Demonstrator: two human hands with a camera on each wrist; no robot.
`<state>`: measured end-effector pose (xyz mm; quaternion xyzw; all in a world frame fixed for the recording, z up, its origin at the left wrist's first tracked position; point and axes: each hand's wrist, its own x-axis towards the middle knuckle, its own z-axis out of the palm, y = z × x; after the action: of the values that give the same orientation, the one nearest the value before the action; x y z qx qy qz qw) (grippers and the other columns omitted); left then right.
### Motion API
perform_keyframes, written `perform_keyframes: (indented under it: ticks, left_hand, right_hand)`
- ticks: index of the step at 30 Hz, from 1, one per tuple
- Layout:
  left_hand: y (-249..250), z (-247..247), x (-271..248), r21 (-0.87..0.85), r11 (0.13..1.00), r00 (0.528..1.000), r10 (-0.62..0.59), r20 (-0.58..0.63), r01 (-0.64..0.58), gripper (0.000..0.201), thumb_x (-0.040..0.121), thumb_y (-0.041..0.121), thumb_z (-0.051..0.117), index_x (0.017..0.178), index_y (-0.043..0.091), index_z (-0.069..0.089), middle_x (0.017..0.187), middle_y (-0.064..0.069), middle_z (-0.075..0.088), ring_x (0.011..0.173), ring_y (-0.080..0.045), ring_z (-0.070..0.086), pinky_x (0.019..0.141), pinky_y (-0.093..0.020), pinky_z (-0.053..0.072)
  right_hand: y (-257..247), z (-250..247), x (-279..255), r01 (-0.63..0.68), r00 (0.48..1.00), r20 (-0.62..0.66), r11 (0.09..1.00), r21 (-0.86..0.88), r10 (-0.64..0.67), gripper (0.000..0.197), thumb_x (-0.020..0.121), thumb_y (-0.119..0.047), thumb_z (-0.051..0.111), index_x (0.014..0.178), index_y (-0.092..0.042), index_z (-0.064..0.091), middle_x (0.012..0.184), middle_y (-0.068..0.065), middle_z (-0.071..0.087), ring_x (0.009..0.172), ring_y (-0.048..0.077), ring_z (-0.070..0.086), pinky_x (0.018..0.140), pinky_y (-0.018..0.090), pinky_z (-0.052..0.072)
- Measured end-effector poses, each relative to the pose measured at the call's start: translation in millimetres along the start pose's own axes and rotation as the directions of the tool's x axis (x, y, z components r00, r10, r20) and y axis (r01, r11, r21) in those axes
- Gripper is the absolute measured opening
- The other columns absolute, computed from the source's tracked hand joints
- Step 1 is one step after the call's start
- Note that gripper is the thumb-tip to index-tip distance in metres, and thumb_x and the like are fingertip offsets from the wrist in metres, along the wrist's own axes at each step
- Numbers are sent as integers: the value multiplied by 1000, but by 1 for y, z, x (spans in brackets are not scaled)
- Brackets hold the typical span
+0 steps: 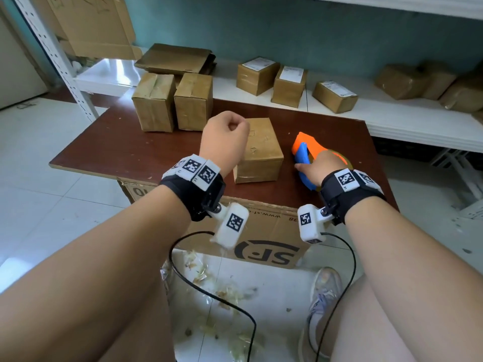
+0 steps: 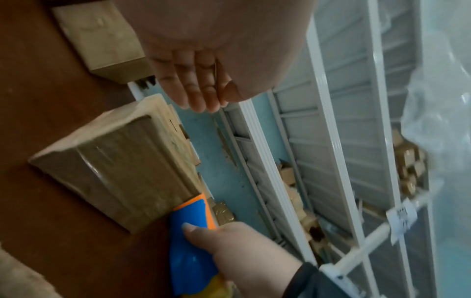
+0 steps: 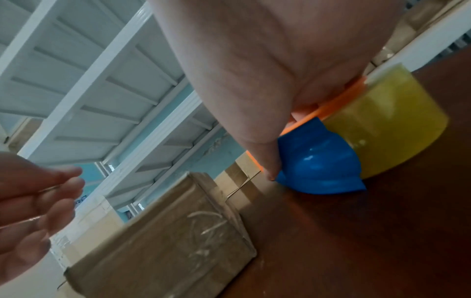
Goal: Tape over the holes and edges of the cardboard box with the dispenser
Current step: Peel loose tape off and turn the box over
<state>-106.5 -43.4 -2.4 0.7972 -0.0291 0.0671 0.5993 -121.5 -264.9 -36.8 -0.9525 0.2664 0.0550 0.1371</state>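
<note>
**Brown table, box at centre, dispenser at three o'clock**

Brown table carries the taped cardboard box at its centre. At the box's three o'clock, close beside it, the orange-and-blue dispenser rests on the wood, the right hand wrapped around its handle. At nine o'clock, the left hand hovers above, fingers curled; whether it pinches anything is unclear. Two more boxes stand at eleven o'clock.

Teal wall; white-tiled floor; dark brown table; white metal shelving behind.
</note>
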Motion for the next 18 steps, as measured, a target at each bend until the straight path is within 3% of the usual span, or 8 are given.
perform_keyframes:
  ticks: [3,6,7,9,11,13,15,18]
  left_hand:
    - [1,3,-5,77,990,991,110,78,-116,18,98,20,57,97,18,74,90,-3,75,84,-17,74,70,-32,61]
    - [1,5,-6,66,991,985,110,134,-120,18,98,17,57,96,19,75,91,-3,76,79,-12,74,66,-25,59]
    - [2,6,-5,42,995,984,88,155,-96,18,98,16,58,98,19,75,93,-3,76,80,-13,75,66,-24,60]
    - [6,7,-5,-76,996,975,-30,221,48,17,101,13,58,106,16,74,101,-4,78,82,-14,74,68,-25,60]
    - [12,8,-5,-269,928,933,-164,321,256,20,102,9,59,117,10,72,112,-9,77,87,-16,73,72,-27,62]
    - [17,8,-5,-381,861,913,-200,355,337,23,102,9,60,122,7,71,118,-13,76,91,-19,74,80,-32,64]
    - [17,10,-5,-429,844,924,-182,337,322,22,103,10,60,121,6,72,114,-12,76,95,-21,74,90,-36,64]
    - [17,14,-6,-490,812,937,-188,293,316,20,104,14,60,119,8,72,109,-7,76,106,-20,74,107,-38,56]
  right_hand:
    - [6,-7,2,7,1000,-22,997,78,-5,46,106,-43,59,78,-7,53,71,10,52,63,29,52,63,36,38]
    - [10,-22,6,-35,998,-40,938,344,52,33,106,-36,58,105,-3,58,89,13,61,83,36,60,73,38,43]
    - [12,-26,8,-51,997,-31,876,480,75,33,106,-36,59,113,-4,58,100,13,65,92,35,62,78,38,46]
    - [12,-33,7,-79,996,41,646,759,74,39,106,-35,62,130,-3,61,124,11,69,111,30,67,99,42,53]
    - [12,-39,-1,-86,996,89,394,915,11,39,108,-30,60,138,-5,61,130,11,71,114,26,70,109,44,53]
    - [10,-45,-16,-77,994,92,244,967,-53,33,109,-26,58,135,-6,63,124,11,74,107,25,71,106,42,56]
    - [7,-50,-30,-49,990,67,149,988,-121,28,108,-25,57,128,-7,66,112,11,77,97,24,73,100,41,58]
    - [-3,-56,-51,-37,974,50,64,997,-219,28,107,-27,55,121,-8,69,85,7,74,73,20,70,76,36,60]
